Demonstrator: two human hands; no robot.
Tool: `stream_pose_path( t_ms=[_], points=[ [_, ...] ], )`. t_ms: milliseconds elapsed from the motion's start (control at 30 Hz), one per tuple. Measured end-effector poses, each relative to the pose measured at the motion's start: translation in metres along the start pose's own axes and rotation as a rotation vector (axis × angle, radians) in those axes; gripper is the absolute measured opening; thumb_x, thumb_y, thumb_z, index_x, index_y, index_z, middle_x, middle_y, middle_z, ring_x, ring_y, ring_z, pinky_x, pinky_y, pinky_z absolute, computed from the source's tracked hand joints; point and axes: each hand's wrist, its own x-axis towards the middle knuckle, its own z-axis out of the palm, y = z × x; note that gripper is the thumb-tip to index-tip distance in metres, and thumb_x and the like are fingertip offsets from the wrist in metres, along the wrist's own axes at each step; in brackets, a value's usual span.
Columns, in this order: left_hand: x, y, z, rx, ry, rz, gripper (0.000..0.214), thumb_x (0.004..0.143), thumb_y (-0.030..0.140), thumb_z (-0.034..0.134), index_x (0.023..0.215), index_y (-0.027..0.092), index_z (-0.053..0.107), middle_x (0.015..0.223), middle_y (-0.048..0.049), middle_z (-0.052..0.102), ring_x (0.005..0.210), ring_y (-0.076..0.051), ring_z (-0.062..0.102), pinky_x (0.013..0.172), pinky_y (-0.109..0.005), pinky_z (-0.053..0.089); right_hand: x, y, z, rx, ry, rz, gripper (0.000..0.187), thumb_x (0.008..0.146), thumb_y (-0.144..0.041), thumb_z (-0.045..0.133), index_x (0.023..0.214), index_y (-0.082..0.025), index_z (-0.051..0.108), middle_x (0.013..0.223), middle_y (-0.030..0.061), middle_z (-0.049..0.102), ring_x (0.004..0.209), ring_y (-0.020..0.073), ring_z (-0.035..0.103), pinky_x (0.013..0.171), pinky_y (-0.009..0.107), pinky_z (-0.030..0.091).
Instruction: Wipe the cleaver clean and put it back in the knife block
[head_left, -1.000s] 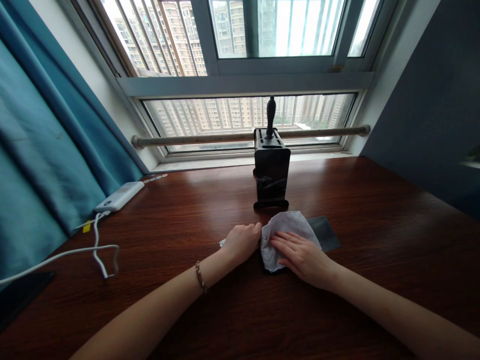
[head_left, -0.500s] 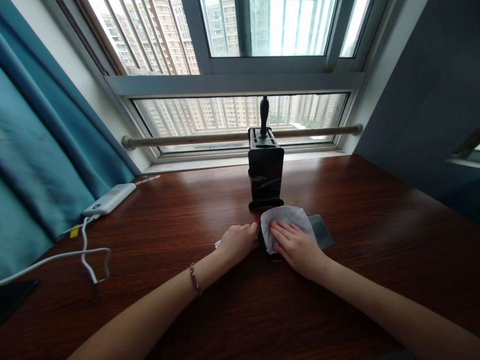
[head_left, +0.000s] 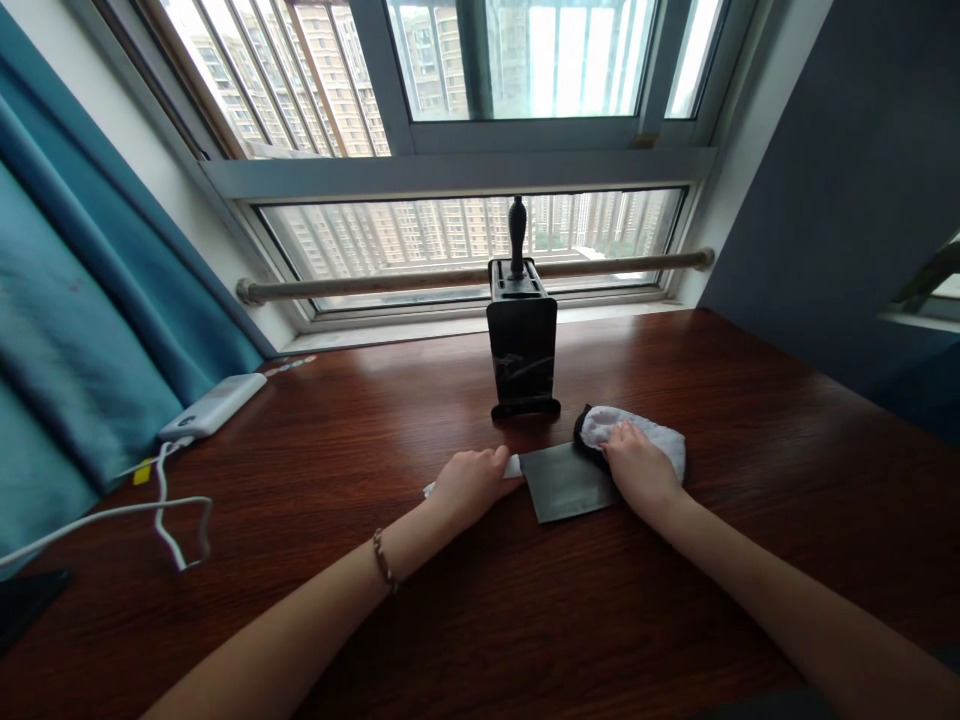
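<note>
A cleaver lies flat on the wooden table, its broad grey blade pointing right. My left hand is closed around its white handle, both ends of which show past the fingers. My right hand grips a white cloth with a dark edge and presses it at the blade's far right end. Cloth and hand hide that end of the blade. Just beyond the cleaver stands a black knife block, with one black handle sticking up out of it.
A white power strip or adapter with white cables lies at the left by the blue curtain. A dark flat object is at the left edge. The window with a horizontal rail closes off the back; a grey wall stands right.
My right hand has slid the cloth to the right along the blade, uncovering the part near the handle. The left hand keeps its hold. The view has shifted slightly.
</note>
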Motion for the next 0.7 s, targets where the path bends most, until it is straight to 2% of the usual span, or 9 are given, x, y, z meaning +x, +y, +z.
stream_pose_path(
  t_ms=[67, 133, 267, 367, 500, 600, 700],
  points=[
    [0.000, -0.001, 0.000, 0.003, 0.006, 0.006, 0.038, 0.084, 0.052, 0.034, 0.083, 0.016, 0.048, 0.077, -0.0082, 0.062, 0.070, -0.026, 0.061, 0.058, -0.033, 0.045, -0.003, -0.006, -0.003, -0.042, 0.021, -0.025, 0.034, 0.080, -0.002, 0.032, 0.100, 0.010, 0.057, 0.102, 0.0323, 0.051, 0.096, 0.0340, 0.053, 0.071, 0.039, 0.049],
    [0.001, -0.001, 0.001, 0.005, 0.011, 0.014, 0.038, 0.083, 0.052, 0.034, 0.083, 0.016, 0.048, 0.076, -0.0082, 0.062, 0.070, -0.026, 0.062, 0.058, -0.034, 0.046, -0.007, -0.014, -0.005, -0.060, 0.039, -0.110, 0.036, 0.076, 0.003, 0.032, 0.100, 0.010, 0.057, 0.101, 0.0317, 0.052, 0.095, 0.0349, 0.053, 0.070, 0.039, 0.049],
    [0.001, -0.002, 0.004, 0.009, 0.015, 0.028, 0.031, 0.083, 0.046, 0.040, 0.085, 0.016, 0.048, 0.077, -0.0089, 0.062, 0.070, -0.027, 0.061, 0.058, -0.034, 0.046, -0.015, -0.033, -0.009, 0.125, 0.168, -0.461, 0.032, 0.082, -0.007, 0.040, 0.106, 0.003, 0.057, 0.110, 0.0234, 0.052, 0.105, 0.0311, 0.048, 0.084, 0.038, 0.046],
    [0.001, -0.002, 0.005, 0.009, 0.012, 0.048, 0.016, 0.083, 0.030, 0.043, 0.086, 0.015, 0.048, 0.078, -0.0083, 0.062, 0.069, -0.026, 0.061, 0.057, -0.033, 0.046, -0.019, -0.043, -0.014, 0.338, 0.227, -0.690, 0.030, 0.086, -0.017, 0.040, 0.107, -0.004, 0.058, 0.116, 0.0161, 0.051, 0.114, 0.0248, 0.042, 0.096, 0.032, 0.038],
    [0.001, -0.004, 0.007, 0.015, 0.009, 0.058, 0.011, 0.082, 0.014, 0.037, 0.084, 0.015, 0.048, 0.075, -0.0079, 0.062, 0.066, -0.025, 0.061, 0.054, -0.033, 0.046, -0.021, -0.044, -0.021, 0.503, 0.159, -0.791, 0.029, 0.087, -0.020, 0.040, 0.105, -0.008, 0.058, 0.119, 0.0122, 0.049, 0.118, 0.0209, 0.038, 0.099, 0.029, 0.034],
    [0.002, -0.005, 0.008, 0.014, 0.011, 0.063, 0.011, 0.081, 0.013, 0.037, 0.083, 0.015, 0.047, 0.075, -0.0075, 0.063, 0.066, -0.025, 0.061, 0.055, -0.033, 0.046, -0.021, -0.039, -0.026, 0.604, 0.067, -0.815, 0.025, 0.085, -0.022, 0.043, 0.103, -0.014, 0.060, 0.121, 0.0050, 0.049, 0.118, 0.0187, 0.038, 0.099, 0.028, 0.032],
    [0.002, -0.005, 0.008, 0.011, 0.019, 0.058, 0.009, 0.083, 0.020, 0.039, 0.083, 0.015, 0.047, 0.075, -0.0075, 0.063, 0.067, -0.025, 0.061, 0.056, -0.034, 0.046, -0.018, -0.032, -0.034, 0.709, -0.059, -0.819, 0.019, 0.083, -0.024, 0.046, 0.093, -0.018, 0.062, 0.115, -0.0011, 0.053, 0.109, 0.0150, 0.046, 0.096, 0.025, 0.033]
  ],
)
